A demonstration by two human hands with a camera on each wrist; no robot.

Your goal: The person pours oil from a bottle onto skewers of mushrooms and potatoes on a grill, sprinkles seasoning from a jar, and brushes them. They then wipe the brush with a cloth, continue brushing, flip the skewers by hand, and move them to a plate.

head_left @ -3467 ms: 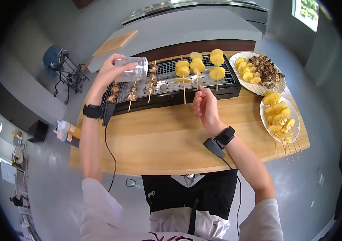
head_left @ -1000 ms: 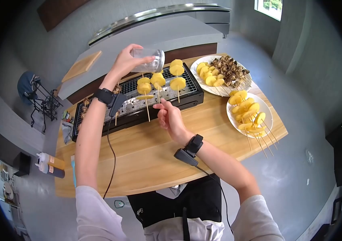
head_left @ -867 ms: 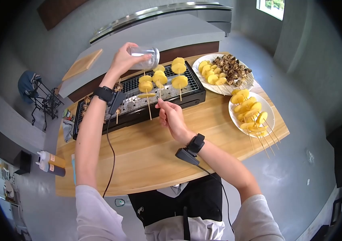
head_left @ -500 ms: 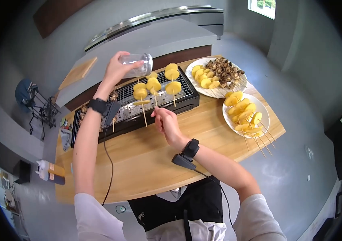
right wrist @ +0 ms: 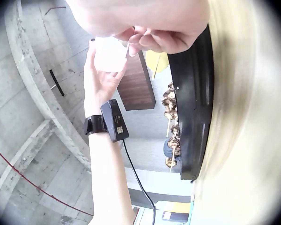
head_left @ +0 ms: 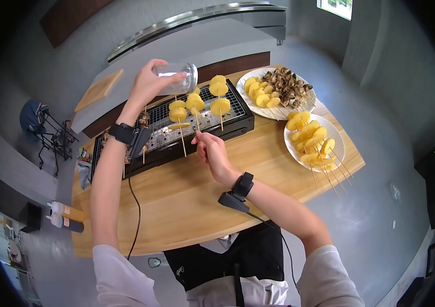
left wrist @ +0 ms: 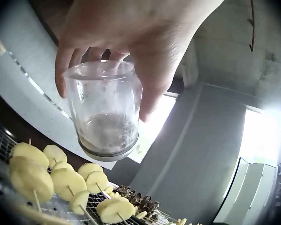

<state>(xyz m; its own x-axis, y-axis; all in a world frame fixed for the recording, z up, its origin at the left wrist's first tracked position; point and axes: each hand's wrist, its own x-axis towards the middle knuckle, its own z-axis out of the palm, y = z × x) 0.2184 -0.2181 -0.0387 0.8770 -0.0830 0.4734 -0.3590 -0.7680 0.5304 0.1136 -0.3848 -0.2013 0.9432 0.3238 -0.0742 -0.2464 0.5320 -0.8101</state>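
Observation:
My left hand [head_left: 146, 88] grips a clear jar [left wrist: 103, 101] round its side, holding it tipped above the grill [head_left: 239, 129]. The jar's metal-rimmed end [left wrist: 107, 153] faces down, with some fine powder inside near it. Below it lie three skewers of sliced potato; the middle potato skewer [head_left: 195, 102] has its stick end between the thumb and fingers of my right hand [head_left: 215, 155], which pinches it at the grill's front edge. In the right wrist view the curled fingers [right wrist: 161, 41] show around the thin stick.
Mushroom skewers [head_left: 144, 121] lie on the grill's left part, partly behind my left arm. At the right stand a plate [head_left: 252, 106] of potato and mushroom skewers and a smaller plate [head_left: 341, 151] of potato skewers. Squeeze bottles [head_left: 66, 217] stand at the left. A cable [head_left: 136, 220] hangs from my left wrist.
The jar has gone from over the mushroom skewers to over the potato skewers. My right fingers have come onto the middle stick's end. The head view has swung, shifting the scene leftward.

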